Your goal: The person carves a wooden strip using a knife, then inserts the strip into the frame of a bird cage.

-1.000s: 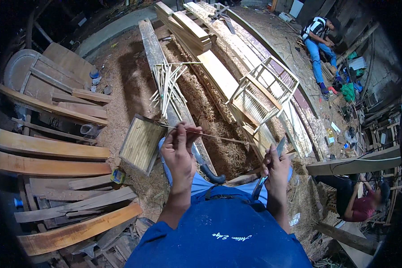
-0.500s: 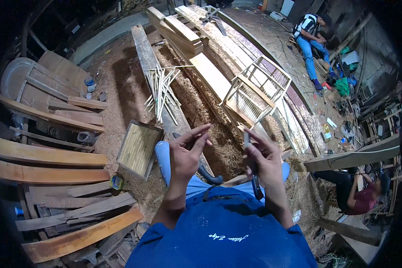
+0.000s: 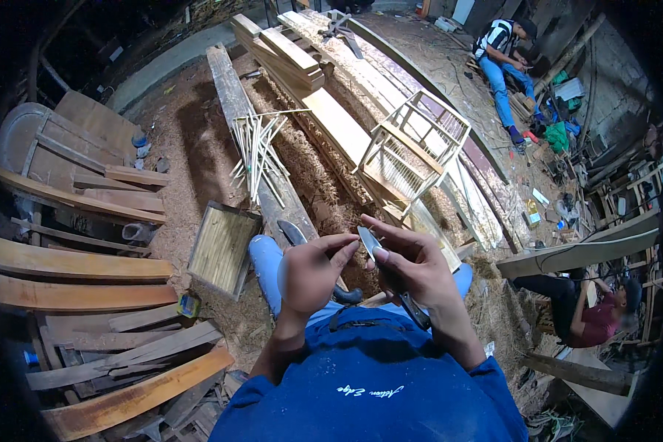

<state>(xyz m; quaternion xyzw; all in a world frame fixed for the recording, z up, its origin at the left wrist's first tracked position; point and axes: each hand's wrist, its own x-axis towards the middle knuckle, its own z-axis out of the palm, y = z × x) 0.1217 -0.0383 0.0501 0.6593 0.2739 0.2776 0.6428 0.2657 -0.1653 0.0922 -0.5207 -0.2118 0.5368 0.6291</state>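
In my right hand (image 3: pixel 423 276) is a knife, its dark handle lying along the palm and its short pale blade (image 3: pixel 369 240) pointing up and left. My left hand (image 3: pixel 309 274) is held close to that blade, thumb and forefinger pinched together. Whatever lies between those fingertips is too small to make out. Below the left hand, a larger blade (image 3: pixel 292 233) with a curved black handle (image 3: pixel 348 295) rests on the weathered plank (image 3: pixel 228 81). Farther up that plank lies a loose pile of thin wooden sticks (image 3: pixel 259 151). A small stick-barred wooden cage (image 3: pixel 420 147) stands to the right on pale boards.
A slatted wooden panel (image 3: pixel 222 249) leans left of my knee. Curved timber pieces (image 3: pixel 81 295) are stacked at the left. Short planks (image 3: pixel 291 55) sit on the long boards. One person (image 3: pixel 504 66) sits at the far right, another (image 3: pixel 597 317) nearer. Shavings cover the ground.
My hands have come together from a wider gap. The knife has swung left, so its blade now sits beside my left fingertips. The whole view has shifted slightly.
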